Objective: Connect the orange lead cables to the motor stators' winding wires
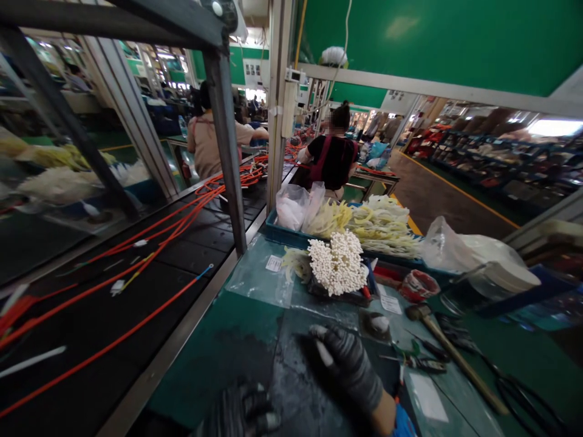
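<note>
My right hand [348, 361], in a grey striped glove with pale fingertips, is above the dark middle of the green bench mat [228, 321]. Its fingers are curled in, and whatever they may hold is hidden. Lower down, my left hand [241, 409] wears a matching glove and is cut off by the bottom edge. Its fingers are slightly bent and apart, dim and blurred, with nothing visible in them. Beyond the right hand sits a bundle of small white round-ended pieces [337, 262]. A small dish with a white lump [378, 323] lies just right of that hand.
On the right are a wooden-handled hammer [458, 358], a screwdriver [423, 364] and black-handled scissors [514, 388]. A blue tray [289, 235] holds pale strips and bags. Orange cables [150, 315] lie along the black conveyor [182, 279]; a metal post [228, 145] rises beside it. Two people sit ahead.
</note>
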Action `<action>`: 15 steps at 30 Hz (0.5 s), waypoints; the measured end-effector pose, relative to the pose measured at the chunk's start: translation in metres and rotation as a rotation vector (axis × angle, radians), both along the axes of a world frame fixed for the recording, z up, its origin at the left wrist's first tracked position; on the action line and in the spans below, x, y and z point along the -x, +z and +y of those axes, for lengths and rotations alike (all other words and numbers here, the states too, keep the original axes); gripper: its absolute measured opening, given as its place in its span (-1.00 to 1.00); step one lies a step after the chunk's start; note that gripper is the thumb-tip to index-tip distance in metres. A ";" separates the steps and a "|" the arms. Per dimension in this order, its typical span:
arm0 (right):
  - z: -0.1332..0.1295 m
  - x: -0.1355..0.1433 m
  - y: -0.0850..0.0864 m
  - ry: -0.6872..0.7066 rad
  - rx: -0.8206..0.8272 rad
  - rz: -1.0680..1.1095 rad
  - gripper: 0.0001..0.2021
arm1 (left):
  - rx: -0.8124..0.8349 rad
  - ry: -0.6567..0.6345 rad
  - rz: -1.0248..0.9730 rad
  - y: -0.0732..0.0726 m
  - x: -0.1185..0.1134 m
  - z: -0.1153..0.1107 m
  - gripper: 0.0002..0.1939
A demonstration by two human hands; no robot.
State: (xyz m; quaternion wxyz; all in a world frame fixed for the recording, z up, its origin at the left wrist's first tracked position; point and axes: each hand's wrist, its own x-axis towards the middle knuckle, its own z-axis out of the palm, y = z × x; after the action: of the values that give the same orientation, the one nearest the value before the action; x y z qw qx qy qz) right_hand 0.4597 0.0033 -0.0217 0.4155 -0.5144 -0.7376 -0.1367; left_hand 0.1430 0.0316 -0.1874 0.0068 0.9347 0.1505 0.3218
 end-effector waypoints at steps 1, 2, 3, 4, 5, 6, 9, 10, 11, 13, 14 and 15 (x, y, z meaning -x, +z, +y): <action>0.000 0.000 0.000 -0.001 -0.001 -0.001 -0.70 | -0.004 -0.008 -0.069 0.010 -0.002 -0.001 -0.79; 0.000 0.000 0.000 -0.003 -0.001 -0.004 -0.70 | -0.001 -0.014 -0.129 0.020 -0.004 -0.001 -0.81; -0.001 0.000 -0.001 -0.003 -0.003 -0.008 -0.70 | 0.010 -0.010 -0.166 0.029 -0.005 -0.002 -0.82; -0.001 0.000 -0.001 -0.002 -0.005 -0.014 -0.70 | 0.018 -0.009 -0.181 0.037 -0.006 -0.003 -0.82; -0.002 -0.001 -0.002 -0.001 -0.009 -0.019 -0.69 | 0.022 -0.009 -0.181 0.042 -0.007 -0.003 -0.82; -0.002 -0.002 -0.003 -0.005 -0.013 -0.023 -0.69 | 0.017 -0.005 -0.175 0.046 -0.007 -0.004 -0.83; -0.004 -0.003 -0.005 -0.020 -0.012 -0.034 -0.70 | 0.006 0.014 -0.175 0.043 -0.004 -0.006 -0.85; -0.004 -0.004 -0.005 -0.022 -0.004 -0.034 -0.71 | 0.001 0.016 -0.165 0.039 -0.003 -0.005 -0.84; -0.004 -0.004 -0.006 -0.023 0.003 -0.034 -0.71 | -0.013 0.012 -0.152 0.035 -0.002 -0.005 -0.83; -0.004 -0.004 -0.005 -0.026 0.009 -0.038 -0.69 | -0.056 0.001 -0.132 0.027 -0.001 -0.003 -0.80; -0.004 -0.004 -0.005 -0.030 0.004 -0.041 -0.68 | -0.077 -0.003 -0.142 0.025 -0.001 -0.001 -0.80; -0.004 -0.004 -0.004 -0.032 -0.005 -0.045 -0.67 | -0.085 -0.008 -0.158 0.023 -0.001 0.000 -0.80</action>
State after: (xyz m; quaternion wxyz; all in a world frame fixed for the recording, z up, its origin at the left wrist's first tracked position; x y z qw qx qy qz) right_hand 0.4634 -0.0007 -0.0262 0.3976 -0.5222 -0.7380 -0.1568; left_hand 0.1437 0.0320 -0.1640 -0.0195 0.9065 0.1318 0.4007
